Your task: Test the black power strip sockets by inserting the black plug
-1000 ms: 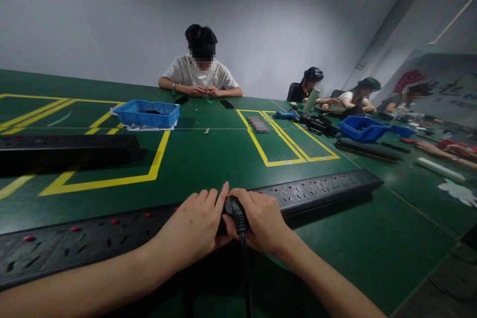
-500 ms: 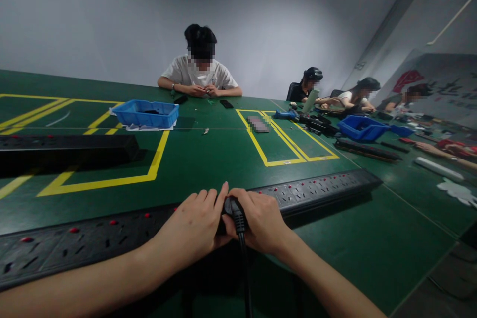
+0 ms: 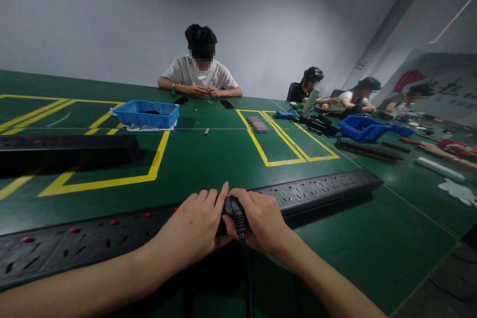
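Note:
A long black power strip (image 3: 316, 190) with red switches lies across the near part of the green table. My right hand (image 3: 263, 216) is closed around a black plug (image 3: 231, 205), which sits against the strip's socket face. From the plug a black cord (image 3: 246, 268) hangs down toward me. Beside it, my left hand (image 3: 197, 221) wraps over the strip's middle, fingers on the far side and thumb low at the near side. The two hands nearly touch at the plug. The plug's pins are hidden, so how deep it sits cannot be seen.
Another black power strip (image 3: 67, 151) lies at the left. Beyond it stands a blue bin (image 3: 149, 114). Yellow tape (image 3: 156, 156) marks the green table (image 3: 201, 159). Farther right are a blue tray (image 3: 361, 129) and a white glove (image 3: 456, 191). A co-worker (image 3: 201, 72) sits opposite, others at right.

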`<state>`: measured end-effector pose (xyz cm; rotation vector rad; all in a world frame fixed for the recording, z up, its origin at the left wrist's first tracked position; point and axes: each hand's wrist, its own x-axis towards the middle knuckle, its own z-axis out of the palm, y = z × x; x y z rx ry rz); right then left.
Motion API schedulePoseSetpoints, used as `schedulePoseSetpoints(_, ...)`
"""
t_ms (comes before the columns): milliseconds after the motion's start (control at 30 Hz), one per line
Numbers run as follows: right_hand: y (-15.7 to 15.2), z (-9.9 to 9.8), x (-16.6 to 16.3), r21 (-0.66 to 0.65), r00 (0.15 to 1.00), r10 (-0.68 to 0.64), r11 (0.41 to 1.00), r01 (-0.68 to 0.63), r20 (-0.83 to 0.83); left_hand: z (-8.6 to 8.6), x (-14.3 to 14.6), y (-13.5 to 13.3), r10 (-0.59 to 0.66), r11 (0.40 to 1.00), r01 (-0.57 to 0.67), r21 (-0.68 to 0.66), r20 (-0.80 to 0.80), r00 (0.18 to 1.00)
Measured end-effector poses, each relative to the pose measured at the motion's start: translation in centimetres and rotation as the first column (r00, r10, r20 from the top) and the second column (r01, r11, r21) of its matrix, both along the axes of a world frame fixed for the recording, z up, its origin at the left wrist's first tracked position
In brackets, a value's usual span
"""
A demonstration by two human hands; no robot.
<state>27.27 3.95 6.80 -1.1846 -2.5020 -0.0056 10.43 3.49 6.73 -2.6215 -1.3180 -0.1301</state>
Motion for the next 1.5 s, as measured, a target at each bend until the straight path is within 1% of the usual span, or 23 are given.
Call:
schedulePoseSetpoints(233,-0.05,0.04,0.02,0.010,1.000,0.007,1.000,-0.007,-0.017,0.03,-0.03,0.07,-0.002,1.000,0.002,0.001,0.005,1.000)
schedulePoseSetpoints(433,-0.03,0.00,0.07,-0.001,1.000,-0.002,1.000,0.002,0.006,-0.05,-0.03,-0.03,0.005,1.000,-0.005,0.007,0.011,1.000)
schedulePoseSetpoints(733,-0.06,0.11,-0.04,-0.007,1.000,-0.005,1.000,0.005,0.001,0.29,-0.02,-0.01,-0.006,1.000,0.007,-0.019,0.011,1.000)
schedulePoseSetpoints(1000,-0.06,0.02,-0.02,-0.029,1.000,-0.008,1.000,0.009,0.007,-0.01,0.00,0.01,0.005,1.000,-0.004,0.017,-0.023,1.000)
schedulePoseSetpoints(1367,-0.07,0.01,-0.01,-0.031,1.000,-0.009,0.999,0.009,0.000,0.09,-0.02,0.04,0.003,1.000,-0.003,-0.031,0.008,1.000)
schedulePoseSetpoints(1500,-0.09,0.01,-0.05,-0.030,1.000,-0.022,0.999,0.022,0.011,0.07,-0.06,0.05,0.007,1.000,-0.007,-0.019,0.003,1.000)
